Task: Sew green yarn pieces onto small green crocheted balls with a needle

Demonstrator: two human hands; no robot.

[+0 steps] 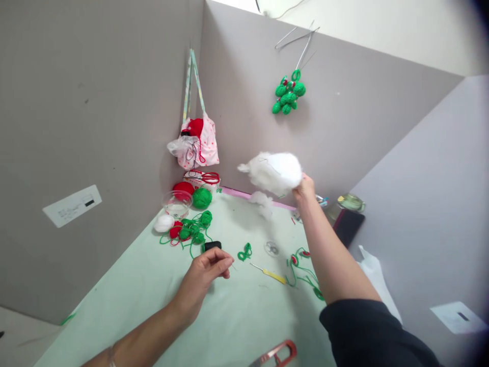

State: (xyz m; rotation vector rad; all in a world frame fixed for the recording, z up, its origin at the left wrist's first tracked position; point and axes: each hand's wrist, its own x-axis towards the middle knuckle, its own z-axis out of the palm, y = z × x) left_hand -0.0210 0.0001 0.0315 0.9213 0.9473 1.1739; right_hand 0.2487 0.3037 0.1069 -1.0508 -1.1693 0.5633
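My left hand (211,265) is over the front of the table, thumb and fingers pinched on a thin needle (234,268). Raised towards the back wall, my right hand (304,188) grips a bundle of fluffy white stuffing (273,171), part of which looks smooth, as if in a bag. Below it lies a loose tuft of stuffing (262,204). A black thread spool (212,246) sits just behind my left hand. To its right are a small green crocheted piece (245,252) and a crochet hook with a yellow handle (274,276).
Green yarn balls (202,198), a clear tub (177,205) and red scissors (210,177) crowd the back left corner. A spotted bag (208,140) and green crocheted pieces (288,97) hang on the walls. Orange-handled snips (284,352) lie in front; a dark phone-like slab (349,227) is right.
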